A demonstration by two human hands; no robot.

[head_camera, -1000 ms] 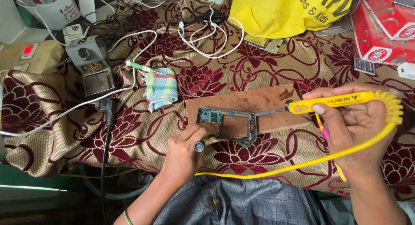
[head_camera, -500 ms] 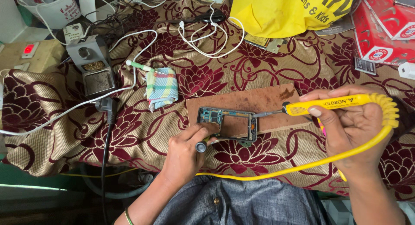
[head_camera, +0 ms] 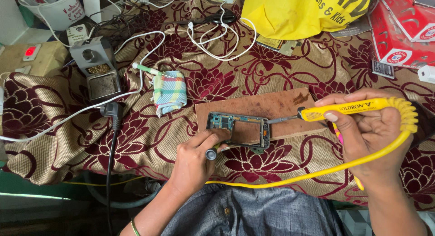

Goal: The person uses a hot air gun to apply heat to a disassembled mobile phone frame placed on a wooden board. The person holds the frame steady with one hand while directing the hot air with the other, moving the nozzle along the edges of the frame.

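The right hand (head_camera: 367,136) is closed around a yellow soldering iron (head_camera: 349,110), held like a pen so that its metal tip reaches leftward and touches the right side of a phone circuit frame (head_camera: 238,129). A pink-handled tool (head_camera: 337,136) is tucked under the same fingers, kept at hand without being in use. The iron's coiled yellow cord (head_camera: 403,116) loops round the outside of that hand and runs back along the near edge of the worktop, out of the way of the tip.

The left hand (head_camera: 195,161) presses its fingers on the near left corner of the frame, pinning it so it cannot slide under the iron; it also grips a small dark cylindrical tool (head_camera: 211,153) whose kind I cannot tell. The frame lies on a brown wooden board (head_camera: 272,104) near the middle of the near edge, which seems to shield the flowered maroon cloth (head_camera: 136,141) over the worktop from heat.

Toward the left edge stands a grey soldering-iron stand (head_camera: 97,68), with a folded checked rag (head_camera: 169,92) just beside it. White cables (head_camera: 217,41) lie tangled at the far edge, next to a yellow bag (head_camera: 299,12) and red boxes (head_camera: 398,27) in the far right corner.
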